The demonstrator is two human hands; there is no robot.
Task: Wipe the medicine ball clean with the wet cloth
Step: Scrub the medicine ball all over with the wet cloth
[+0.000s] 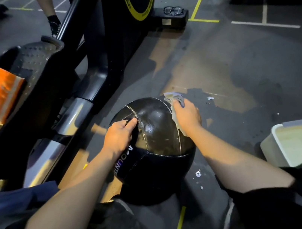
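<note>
Ball: the ball (pixel 155 133) is sitting on the floor (pixel 237 65) between my knees, black, round, stitched seams, its top shining wet.
Cloth: the cloth (pixel 175 100) is bunching, pale and limp, against the upper right side.
Right hand: my right hand (pixel 187 117) is closing around the cloth, pressing it on.
Left hand: my left hand (pixel 119 134) is lying spread on the left side, bracing.
Risk: I'm judging the slick skin could let the ball roll from under my palm.
Tub: a white tub (pixel 280 139) is standing near, right.
</note>
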